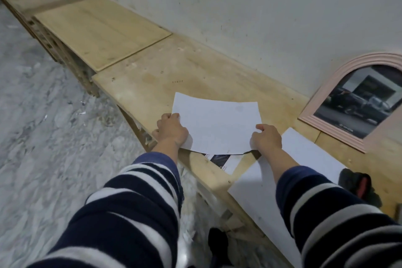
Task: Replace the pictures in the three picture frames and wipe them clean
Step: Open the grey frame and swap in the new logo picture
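Arched pink frame (356, 102) w/ car photo leans on wall (239, 6), far right. Big white sheet (289, 180) near right, dark cloth (359, 183) beside it. Printed photo (219, 160) lies on surface (152, 85) under held sheet (217, 124), blank side up, long axis left-right. Left hand (173, 129) & right hand (267, 138) each w/ grip pinching its near corners.

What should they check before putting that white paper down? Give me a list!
1. Left hand grips the white sheet: ok.
2. Right hand grips its other edge: ok.
3. Sheet flat: not ok, it bows upward.
4. Printed picture underneath lies clear of the sheet: not ok, partly covered.
5. Arched pink frame out of the way: ok, it leans against the wall to the right.
6. Printed side of the sheet: cannot tell.
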